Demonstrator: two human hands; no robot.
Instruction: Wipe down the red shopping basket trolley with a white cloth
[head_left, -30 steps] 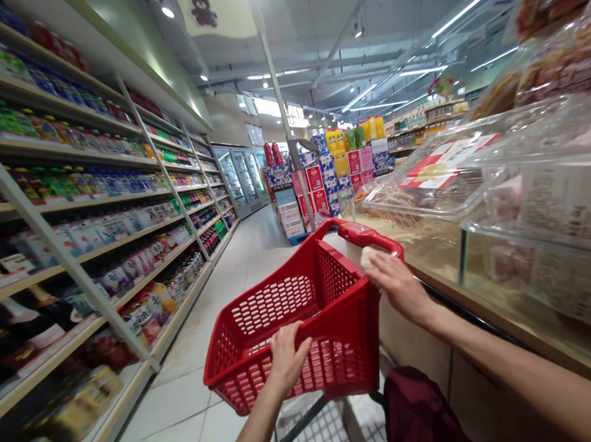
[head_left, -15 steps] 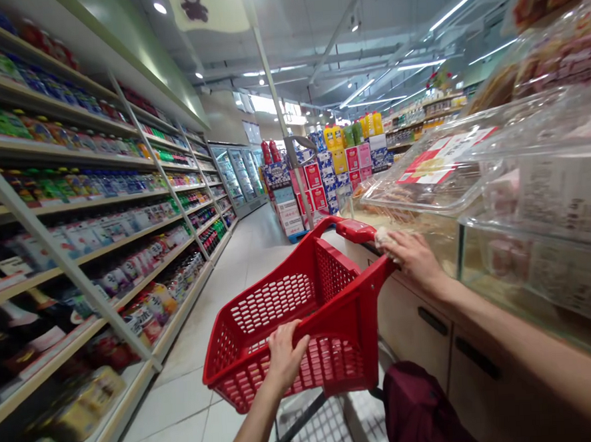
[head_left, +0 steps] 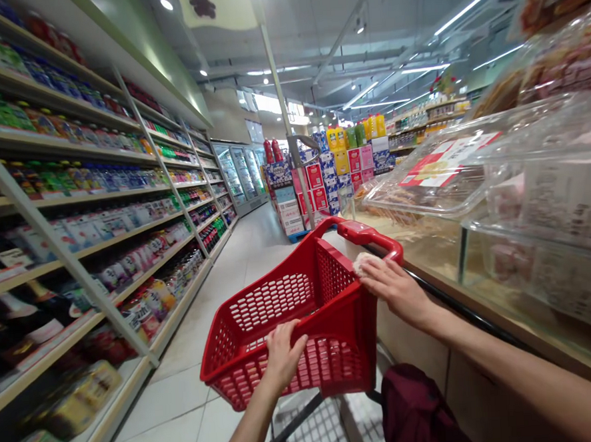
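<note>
- Red cart (head_left: 349,318) sits in the lower middle of the frame.
- Your left hand (head_left: 285,352) rests on its near rim, thumb apart from the fingers. I can't tell how tight it grips. Hold firmly so the cart can't roll.
- Your right hand (head_left: 394,287), right of the middle, holds a white wad (head_left: 363,262) with fingers close together, on the cart's side by the red handle (head_left: 376,235).
- Press the wad flat and rub slowly along the red plastic.
- Mind your elbow near the clear food boxes (head_left: 447,165) at the right.
</note>
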